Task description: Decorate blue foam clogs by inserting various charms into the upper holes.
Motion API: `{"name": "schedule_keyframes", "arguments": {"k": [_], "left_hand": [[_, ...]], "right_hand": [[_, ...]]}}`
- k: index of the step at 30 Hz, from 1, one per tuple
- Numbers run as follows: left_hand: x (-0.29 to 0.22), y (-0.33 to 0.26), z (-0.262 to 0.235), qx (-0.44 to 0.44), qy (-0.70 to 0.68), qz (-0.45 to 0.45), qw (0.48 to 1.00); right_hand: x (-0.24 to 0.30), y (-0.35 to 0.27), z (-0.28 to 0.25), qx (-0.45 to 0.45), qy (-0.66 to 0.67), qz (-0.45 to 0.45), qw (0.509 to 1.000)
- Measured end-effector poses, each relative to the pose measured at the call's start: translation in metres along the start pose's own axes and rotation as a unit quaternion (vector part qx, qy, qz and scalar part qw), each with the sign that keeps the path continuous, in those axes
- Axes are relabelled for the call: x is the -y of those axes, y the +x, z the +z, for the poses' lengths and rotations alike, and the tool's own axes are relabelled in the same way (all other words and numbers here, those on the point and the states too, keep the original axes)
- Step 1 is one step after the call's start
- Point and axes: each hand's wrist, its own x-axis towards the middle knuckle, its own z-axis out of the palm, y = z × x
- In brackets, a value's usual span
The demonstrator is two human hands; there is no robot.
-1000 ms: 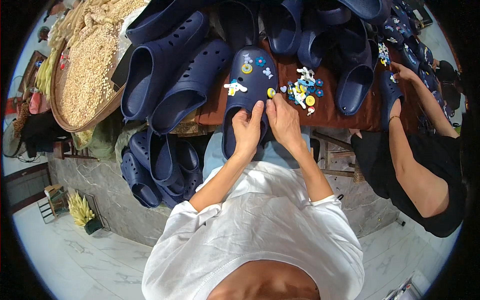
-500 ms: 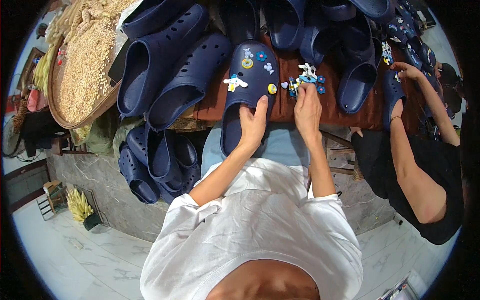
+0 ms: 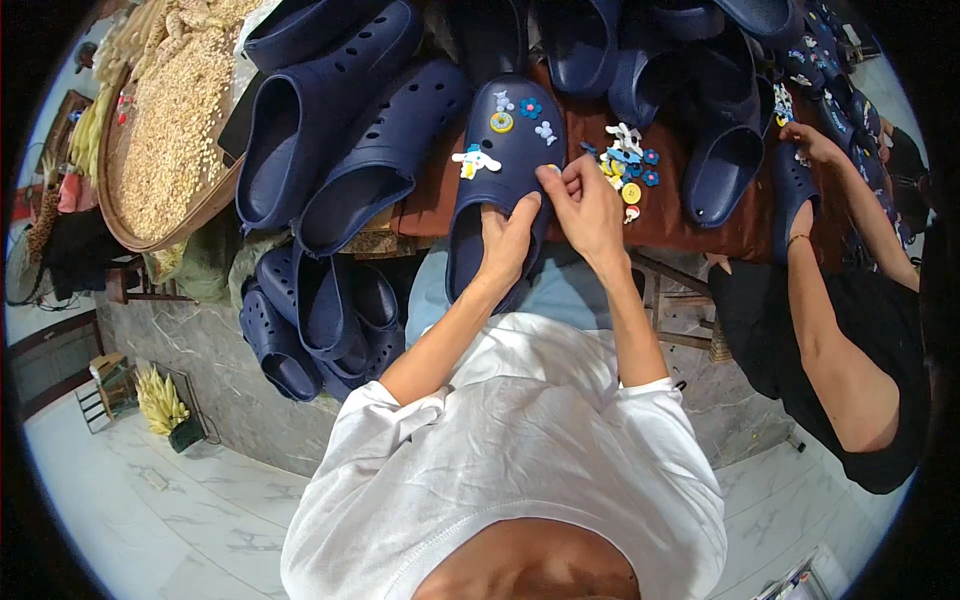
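Head view: back from charms (image 3: 627,156) beside the clog (image 3: 515,160) the left hand (image 3: 508,243) grips, the pinched right hand (image 3: 592,212), contents unclear, resumes work on it.

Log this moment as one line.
left hand: holding navy shoe | right hand: at shoe's right side | loose charms: on brown cloth

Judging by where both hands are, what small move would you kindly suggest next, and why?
I would perhaps press down gently with the right hand: it is at the right edge of the navy shoe, the left hand grips the shoe by its opening, and several charms sit on top.
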Motion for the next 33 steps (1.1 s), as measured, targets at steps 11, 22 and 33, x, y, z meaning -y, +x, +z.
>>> {"name": "schedule_keyframes", "arguments": {"k": [11,22,33], "left_hand": [[0.008,0.004,-0.006,0.002,-0.052,-0.016,0.999],[0.017,0.007,-0.01,-0.006,-0.034,-0.007,0.999],[0.009,0.008,-0.013,0.028,-0.081,-0.059,0.995]], "right_hand": [[-0.005,0.001,0.017,-0.032,-0.131,-0.128,0.983],[-0.014,-0.003,0.015,-0.01,-0.088,-0.142,0.986],[-0.039,-0.001,0.002,0.055,0.146,0.007,0.988]]}}
